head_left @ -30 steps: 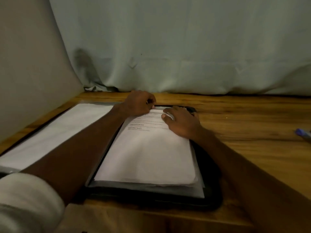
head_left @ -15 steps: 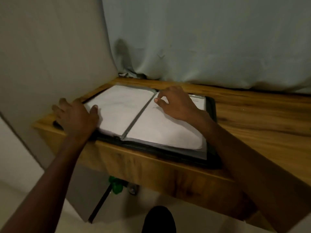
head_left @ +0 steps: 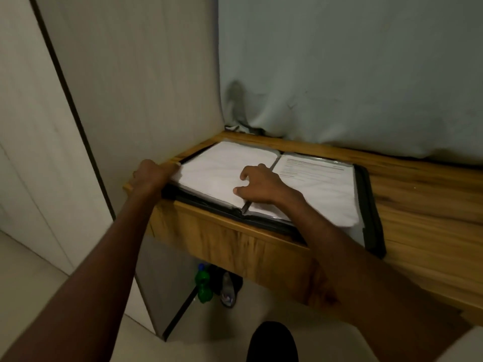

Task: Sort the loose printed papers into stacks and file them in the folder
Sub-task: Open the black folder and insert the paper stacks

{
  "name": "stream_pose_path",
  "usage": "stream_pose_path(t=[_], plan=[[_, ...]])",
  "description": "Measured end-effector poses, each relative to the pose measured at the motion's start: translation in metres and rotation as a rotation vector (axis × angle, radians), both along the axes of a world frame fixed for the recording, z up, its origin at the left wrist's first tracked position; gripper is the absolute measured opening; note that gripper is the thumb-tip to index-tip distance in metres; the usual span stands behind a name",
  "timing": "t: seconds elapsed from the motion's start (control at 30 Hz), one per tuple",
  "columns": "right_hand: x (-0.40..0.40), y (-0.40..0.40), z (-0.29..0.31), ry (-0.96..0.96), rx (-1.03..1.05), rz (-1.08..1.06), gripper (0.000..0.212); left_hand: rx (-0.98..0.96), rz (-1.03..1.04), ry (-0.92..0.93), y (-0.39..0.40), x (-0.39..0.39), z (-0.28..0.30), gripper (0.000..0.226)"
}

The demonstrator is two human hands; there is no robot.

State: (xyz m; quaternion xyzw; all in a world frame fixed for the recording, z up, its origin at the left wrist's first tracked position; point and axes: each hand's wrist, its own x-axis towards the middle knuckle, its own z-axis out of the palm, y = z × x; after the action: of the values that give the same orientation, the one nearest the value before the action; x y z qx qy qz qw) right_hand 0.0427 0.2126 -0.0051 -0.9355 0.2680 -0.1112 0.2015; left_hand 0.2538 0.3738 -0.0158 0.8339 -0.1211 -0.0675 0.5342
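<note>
surface: wooden desk [head_left: 418, 205] in a corner, pale wall panel on the left, grey-blue curtain [head_left: 339, 74] behind.
folder: black folder [head_left: 371, 205] lies open flat at the desk's left end, its near-left corner right at the desk edge.
papers: white sheets [head_left: 222, 168] in clear sleeves on both halves; printed page [head_left: 318, 178] on the right half.
left hand: my left hand [head_left: 153, 176] grasps the folder's outer left edge, fingers curled round it.
right hand: my right hand [head_left: 261, 185] rests on the left page near the spine, fingers loosely bent, holding nothing.
risk 1: I judge a pull on that edge could drag the folder off the desk, since it sits at the lip.
risk 2: sheets look loose at the near-right corner; closing could crease or spill them.
obstruction: wall is tight to the left, so little room to swing the cover.
below: green bottle [head_left: 203, 286] and a clear bottle [head_left: 228, 291] on the floor under the desk, in the drop path.
</note>
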Motion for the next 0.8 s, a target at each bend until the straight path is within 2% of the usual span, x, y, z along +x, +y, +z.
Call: stream_pose_path(t=[0.07,0.1,0.2,0.33,0.43,0.53,0.6,0.67,0.73,0.77,0.8], plan=[[-0.005,-0.004,0.000,-0.040,0.044,-0.006,0.048,-0.225,-0.049,0.139,0.006,0.000,0.020,0.064],[-0.008,-0.005,0.002,-0.070,0.091,-0.005,0.046,-0.274,-0.067,0.138,0.008,-0.002,0.033,0.058],[-0.023,-0.012,0.009,-0.199,0.317,0.010,0.039,-0.344,-0.173,0.045,0.003,-0.015,0.072,0.035],[-0.048,-0.020,0.029,-0.472,0.529,-0.081,0.027,-0.393,-0.285,-0.174,-0.017,-0.061,0.111,0.031],[-0.069,-0.038,0.051,-0.679,0.757,-0.129,0.043,-0.426,-0.285,-0.307,-0.044,-0.104,0.129,0.029],[-0.092,-0.054,0.073,-0.737,0.969,-0.073,0.065,-0.508,-0.360,-0.345,-0.070,-0.149,0.144,0.025],[-0.110,-0.067,0.087,-0.793,1.053,-0.072,0.078,-0.602,-0.486,-0.354,-0.084,-0.187,0.147,0.041],[-0.128,-0.082,0.095,-0.844,1.093,-0.084,0.088,-0.660,-0.681,-0.281,-0.097,-0.225,0.135,0.058],[-0.150,-0.099,0.095,-0.865,1.137,-0.083,0.099,-0.632,-0.842,-0.255,-0.111,-0.252,0.112,0.061],[-0.163,-0.106,0.091,-0.874,1.148,-0.076,0.097,-0.587,-0.897,-0.297,-0.122,-0.259,0.097,0.059],[-0.175,-0.110,0.084,-0.882,1.129,-0.098,0.086,-0.514,-0.919,-0.376,-0.132,-0.259,0.080,0.056]])
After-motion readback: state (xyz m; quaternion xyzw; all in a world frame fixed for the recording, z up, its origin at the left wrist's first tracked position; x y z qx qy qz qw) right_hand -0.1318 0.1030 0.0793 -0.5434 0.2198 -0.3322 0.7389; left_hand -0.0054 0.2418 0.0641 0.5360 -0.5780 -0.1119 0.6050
